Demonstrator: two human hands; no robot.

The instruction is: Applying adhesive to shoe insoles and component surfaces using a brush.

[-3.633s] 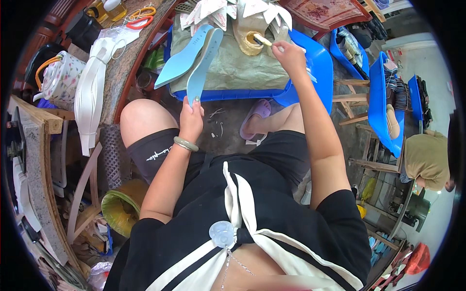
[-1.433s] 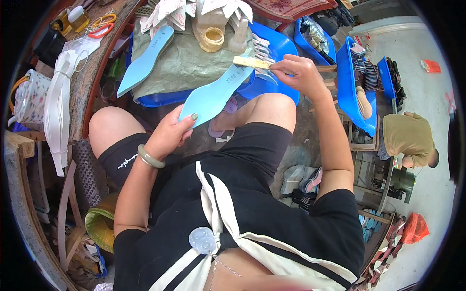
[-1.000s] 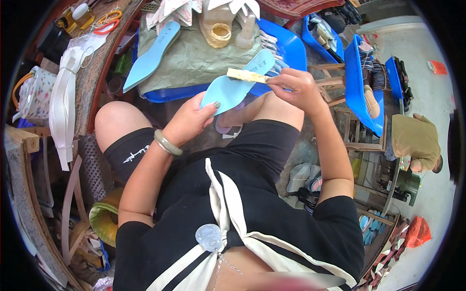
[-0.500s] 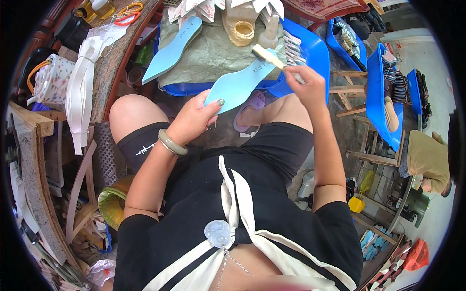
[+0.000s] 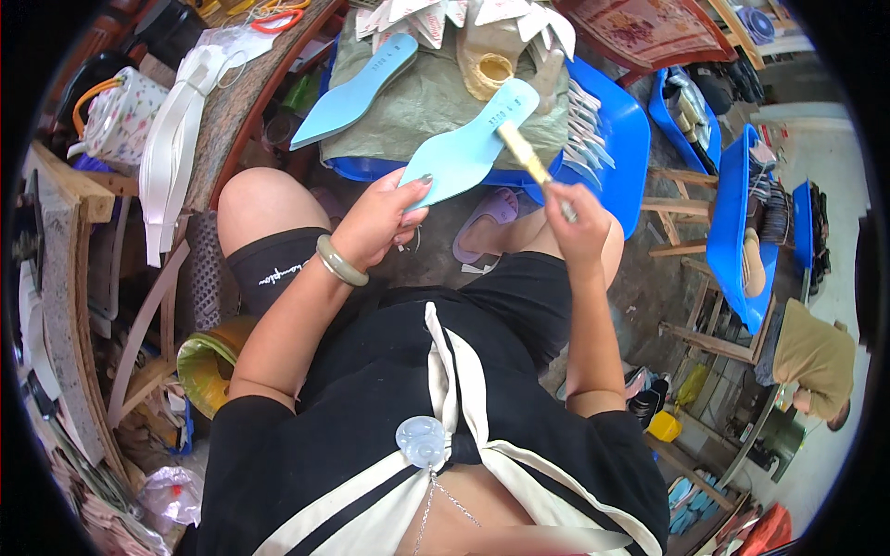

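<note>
My left hand [image 5: 380, 220] grips the heel end of a light blue shoe insole [image 5: 468, 146], held out flat over the front of a blue tray [image 5: 619, 139]. My right hand [image 5: 577, 213] holds a small glue brush [image 5: 527, 159] whose bristle end rests on the insole near its toe. A second light blue insole [image 5: 350, 92] lies on the grey-green cloth [image 5: 417, 102] covering the tray. A yellowish glue pot [image 5: 489, 70] stands on the cloth just beyond the held insole.
White paper-like cut pieces [image 5: 436, 18] are heaped at the tray's far edge. White straps [image 5: 176, 148] hang over a wooden bench at left. More blue trays [image 5: 732, 232] stand on stools at right, where another person [image 5: 811, 361] bends over. A yellow-green bucket [image 5: 209, 371] sits beside my left thigh.
The brush went from the glue pot to the insole. My left hand lifted the insole off the cloth and holds it while the brush moves along it toward the toe.
</note>
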